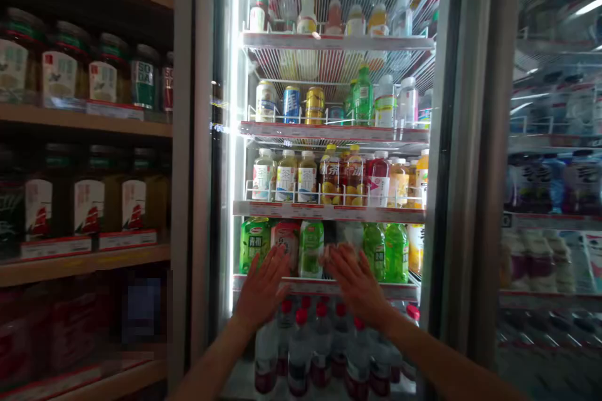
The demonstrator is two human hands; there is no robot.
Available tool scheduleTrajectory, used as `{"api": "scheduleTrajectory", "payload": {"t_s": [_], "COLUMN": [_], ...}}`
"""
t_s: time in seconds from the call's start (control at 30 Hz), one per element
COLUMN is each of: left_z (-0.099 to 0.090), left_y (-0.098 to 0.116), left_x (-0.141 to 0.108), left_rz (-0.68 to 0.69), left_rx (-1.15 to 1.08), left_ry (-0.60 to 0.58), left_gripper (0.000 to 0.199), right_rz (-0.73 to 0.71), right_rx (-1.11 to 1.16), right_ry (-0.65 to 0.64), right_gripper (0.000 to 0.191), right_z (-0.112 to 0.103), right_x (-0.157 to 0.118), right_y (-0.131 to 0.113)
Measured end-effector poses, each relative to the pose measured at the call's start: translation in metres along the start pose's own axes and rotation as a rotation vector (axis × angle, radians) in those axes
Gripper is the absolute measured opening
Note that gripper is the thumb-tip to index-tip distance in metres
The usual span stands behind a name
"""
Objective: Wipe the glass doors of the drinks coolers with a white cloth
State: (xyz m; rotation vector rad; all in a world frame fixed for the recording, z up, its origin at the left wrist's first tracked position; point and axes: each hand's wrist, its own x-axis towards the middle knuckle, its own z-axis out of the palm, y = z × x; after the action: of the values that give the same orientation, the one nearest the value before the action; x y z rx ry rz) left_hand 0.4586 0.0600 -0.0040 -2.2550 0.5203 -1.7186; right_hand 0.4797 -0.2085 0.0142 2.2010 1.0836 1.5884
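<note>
Both of my hands are raised before the lit drinks fridge, fingers stretched out. My left hand (261, 291) is open and holds nothing; its fingertips overlap the red-labelled bottle (285, 233) and lie near the green bottle (254, 241). Slightly blurred, my right hand (356, 282) is open too, in front of a pale, clear-looking container (350, 233). I cannot tell whether either hand touches anything. Between the hands stands a light green bottle (311, 249). Two bright green bottles, one of them a green jug-like bottle (396, 254), sit right of my right hand.
Clear bottles with red caps (301, 351) fill the fridge bottom. Higher up are tea bottles (308, 178), a blue can (291, 104) and a gold can (315, 106). Wooden shelves (84, 116) with jars stand left; another fridge (555, 222) stands right.
</note>
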Motion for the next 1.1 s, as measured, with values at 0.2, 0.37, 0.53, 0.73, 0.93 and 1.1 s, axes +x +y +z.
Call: {"api": "scheduleTrajectory", "payload": {"t_s": [0.2,0.37,0.53,0.73,0.93,1.1], "left_z": [-0.007,-0.009,-0.009,-0.014,-0.016,-0.017], "left_y": [-0.030,-0.033,-0.049,-0.062,-0.066,-0.074], "left_x": [-0.005,-0.007,-0.012,-0.014,-0.025,-0.026], "left_rz": [-0.017,-0.093,-0.244,-0.283,-0.264,-0.290], "left_rx": [0.052,0.077,0.072,0.078,0.073,0.101], "left_ry": [-0.020,0.007,-0.015,-0.040,-0.066,-0.076], "left_gripper": [0.050,0.053,0.057,0.056,0.056,0.056], "right_rz": [-0.036,0.103,-0.282,-0.003,-0.306,-0.081], "right_rx": [0.022,0.048,0.022,0.059,0.054,0.078], "right_ry": [0.013,0.048,-0.021,0.070,0.032,0.074], "right_gripper": [0.058,0.060,0.062,0.062,0.056,0.061], "right_z": [-0.003,-0.004,0.008,0.000,0.009,0.003], "right_x": [0.032,0.060,0.031,0.092,0.078,0.125], "right_y": [0.005,-0.004,-0.019,-0.006,-0.029,-0.026]}}
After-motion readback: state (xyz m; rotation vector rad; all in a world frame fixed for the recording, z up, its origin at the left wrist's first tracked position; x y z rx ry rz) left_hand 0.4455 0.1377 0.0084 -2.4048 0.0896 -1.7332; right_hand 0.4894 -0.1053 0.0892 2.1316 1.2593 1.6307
